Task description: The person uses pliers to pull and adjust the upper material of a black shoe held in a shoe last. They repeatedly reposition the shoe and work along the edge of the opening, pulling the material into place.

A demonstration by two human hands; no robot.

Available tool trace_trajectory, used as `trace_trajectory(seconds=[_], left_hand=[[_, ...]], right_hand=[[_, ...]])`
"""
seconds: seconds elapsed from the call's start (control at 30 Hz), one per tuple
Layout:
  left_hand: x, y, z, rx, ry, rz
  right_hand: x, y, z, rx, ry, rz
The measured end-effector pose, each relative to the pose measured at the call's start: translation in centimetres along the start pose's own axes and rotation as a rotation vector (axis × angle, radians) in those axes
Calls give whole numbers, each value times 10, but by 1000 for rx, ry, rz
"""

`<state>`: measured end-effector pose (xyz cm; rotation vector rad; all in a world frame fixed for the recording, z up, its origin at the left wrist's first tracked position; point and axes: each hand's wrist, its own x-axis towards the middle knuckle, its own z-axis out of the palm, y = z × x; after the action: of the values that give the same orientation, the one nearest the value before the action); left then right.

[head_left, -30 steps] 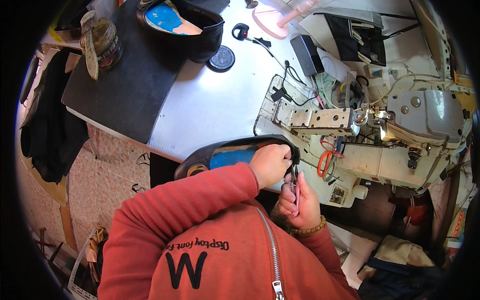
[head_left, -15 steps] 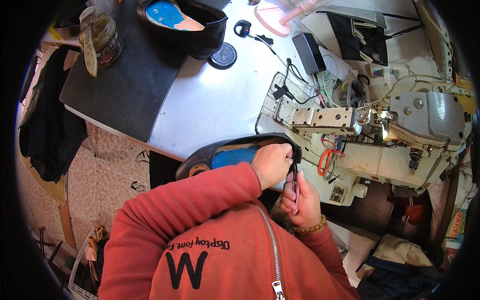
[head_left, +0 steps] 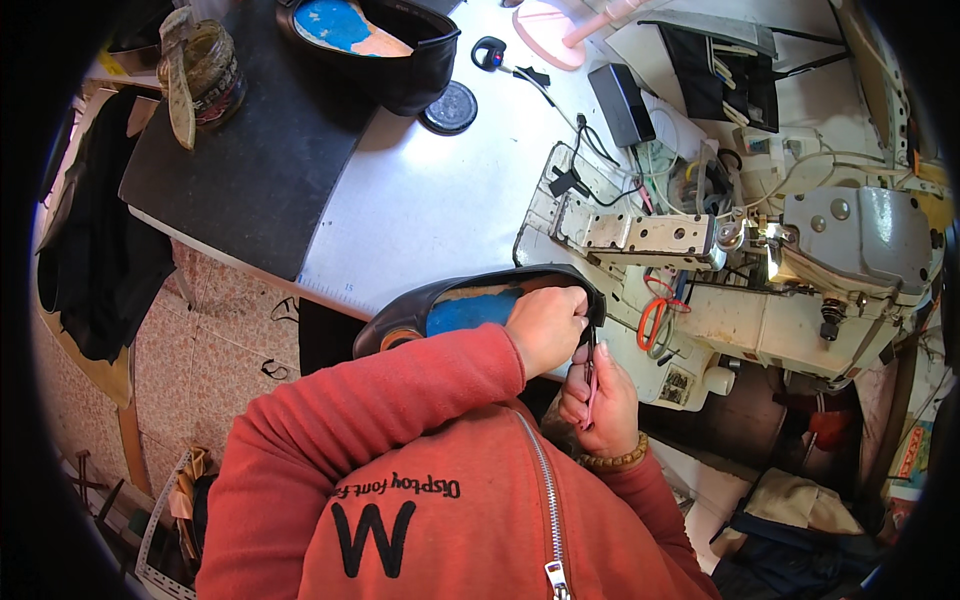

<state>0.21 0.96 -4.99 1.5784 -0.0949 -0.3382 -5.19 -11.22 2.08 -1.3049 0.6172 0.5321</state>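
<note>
In front of me, at the table's near edge, lies a black leather shoe upper (head_left: 385, 318) with a blue inner surface showing. My left hand (head_left: 545, 328) reaches across it and its fingers are closed on the rim at the right end; the fingertips are partly hidden inside. Just below that end, my right hand (head_left: 608, 405) is closed round a slim tool with pink handles (head_left: 590, 400) and a dark metal front. The tool points up at the upper's edge, close to my left fingers. Whether its tip touches the leather I cannot tell.
A sewing machine (head_left: 850, 250) stands at the right, with orange-handled scissors (head_left: 655, 325) on its bed. Further back are another black upper (head_left: 420, 75), a round black lid (head_left: 449, 108), a black box (head_left: 622, 105) and cables. A jar (head_left: 215, 85) stands at far left.
The pink-handled tool and my right hand have shifted very slightly. My left hand keeps its hold on the upper, and the whole view has moved a little.
</note>
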Motion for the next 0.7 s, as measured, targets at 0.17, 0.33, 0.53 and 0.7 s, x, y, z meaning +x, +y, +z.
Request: trace_trajectory(seconds=[0.17, 0.33, 0.53, 0.7], left_hand=[[0, 0, 0, 5, 6, 21], [-2, 4, -2, 35, 8, 31], [-2, -1, 0, 11, 19, 35], [1, -7, 3, -43, 63, 91]], right_hand=[[-1, -2, 1, -53, 21, -6], [0, -6, 1, -89, 24, -3], [3, -6, 2, -89, 32, -4], [5, -5, 0, -81, 29, 2]])
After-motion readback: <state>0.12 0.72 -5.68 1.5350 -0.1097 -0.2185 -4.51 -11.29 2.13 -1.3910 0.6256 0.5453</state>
